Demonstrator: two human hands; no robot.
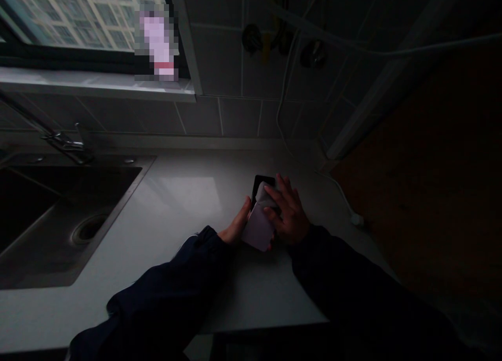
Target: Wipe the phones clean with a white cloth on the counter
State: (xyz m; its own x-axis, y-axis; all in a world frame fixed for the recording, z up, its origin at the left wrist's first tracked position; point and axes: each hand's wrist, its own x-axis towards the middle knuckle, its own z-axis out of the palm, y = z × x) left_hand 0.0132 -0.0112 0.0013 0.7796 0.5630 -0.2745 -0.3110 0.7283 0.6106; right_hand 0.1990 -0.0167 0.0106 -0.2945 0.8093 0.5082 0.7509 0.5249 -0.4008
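In the head view, my left hand point(236, 224) holds a phone point(259, 230) from its left side, thumb along the edge. The phone is tilted above the counter; its upper end looks black and its lower part pale lilac. My right hand point(291, 212) pinches a small grey-white cloth or tissue point(265, 195) and presses it on the upper half of the phone. The cloth and the right fingers cover part of that surface. Fingers under the phone are mostly hidden.
A white counter point(188, 194) lies under both hands. At left is a steel sink point(43, 214) with a faucet point(66, 141). A white cable point(345, 194) with a plug runs by the counter's right edge. A window and a tiled wall point(219, 115) stand behind.
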